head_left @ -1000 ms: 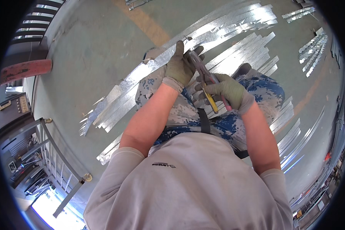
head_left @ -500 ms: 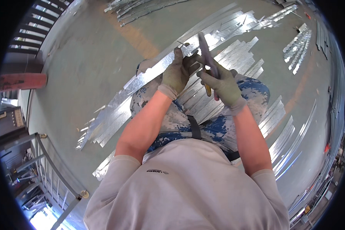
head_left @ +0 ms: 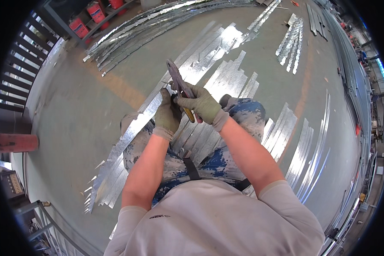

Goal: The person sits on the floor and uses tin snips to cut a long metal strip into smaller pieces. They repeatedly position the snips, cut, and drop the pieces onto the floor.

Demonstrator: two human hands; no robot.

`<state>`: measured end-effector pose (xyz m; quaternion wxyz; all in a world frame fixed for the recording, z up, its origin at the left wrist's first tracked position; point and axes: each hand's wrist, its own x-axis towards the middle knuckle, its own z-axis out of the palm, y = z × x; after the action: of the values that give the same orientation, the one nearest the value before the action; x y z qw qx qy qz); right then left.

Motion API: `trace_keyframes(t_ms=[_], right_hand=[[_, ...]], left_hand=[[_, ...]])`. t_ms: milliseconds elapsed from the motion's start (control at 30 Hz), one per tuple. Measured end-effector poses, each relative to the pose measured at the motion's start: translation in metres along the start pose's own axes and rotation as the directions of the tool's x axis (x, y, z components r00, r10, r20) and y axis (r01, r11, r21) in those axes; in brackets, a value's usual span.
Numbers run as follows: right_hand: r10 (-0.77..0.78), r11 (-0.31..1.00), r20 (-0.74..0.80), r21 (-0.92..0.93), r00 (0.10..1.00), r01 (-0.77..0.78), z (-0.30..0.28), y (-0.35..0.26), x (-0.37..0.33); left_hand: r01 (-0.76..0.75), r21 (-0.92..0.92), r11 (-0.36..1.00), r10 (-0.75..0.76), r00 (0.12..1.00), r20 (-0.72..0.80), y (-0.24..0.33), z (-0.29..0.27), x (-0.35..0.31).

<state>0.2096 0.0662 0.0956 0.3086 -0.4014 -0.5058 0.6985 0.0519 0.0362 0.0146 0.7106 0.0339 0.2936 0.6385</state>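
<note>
Over my remote feed I look into what seems a metal workshop, judging by silvery strips (head_left: 227, 77) across the worn floor (head_left: 68, 145), heaped long metal lengths (head_left: 147, 32), and red containers (head_left: 96, 13) beyond.

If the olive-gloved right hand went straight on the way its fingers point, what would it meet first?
Most likely the left hand in its olive-green fabric glove, just ahead of the right hand, though depth is unclear.

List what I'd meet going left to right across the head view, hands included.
Red cylinder, left gloved hand, right gloved hand, camouflage-clad right knee, bundle of rippled metal strips, long metal bars.
</note>
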Motion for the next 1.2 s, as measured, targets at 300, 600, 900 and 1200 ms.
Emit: trace_keyframes(t_ms=[300,600,900,1200], right_hand=[[0.079,0.997,-0.106,-0.009,0.991,-0.08,-0.011,-0.01,0.005],[-0.062,0.996,-0.242,0.052,0.968,0.077,-0.072,-0.028,0.034],[-0.013,0.988,-0.27,0.142,0.963,0.053,-0.086,-0.004,0.037],[0.386,0.918,-0.056,0.127,0.921,-0.377,-0.029,0.043,-0.049]], left_hand=[[-0.084,0.178,0.98,0.05,0.98,0.191,-0.013,-0.045,-0.001],[-0.133,-0.206,0.97,0.124,0.991,-0.054,0.03,-0.037,-0.053],[-0.203,-0.212,0.956,0.194,0.979,-0.066,0.025,-0.05,-0.019],[-0.232,-0.144,0.962,0.2,0.957,-0.207,0.029,-0.053,-0.016]])
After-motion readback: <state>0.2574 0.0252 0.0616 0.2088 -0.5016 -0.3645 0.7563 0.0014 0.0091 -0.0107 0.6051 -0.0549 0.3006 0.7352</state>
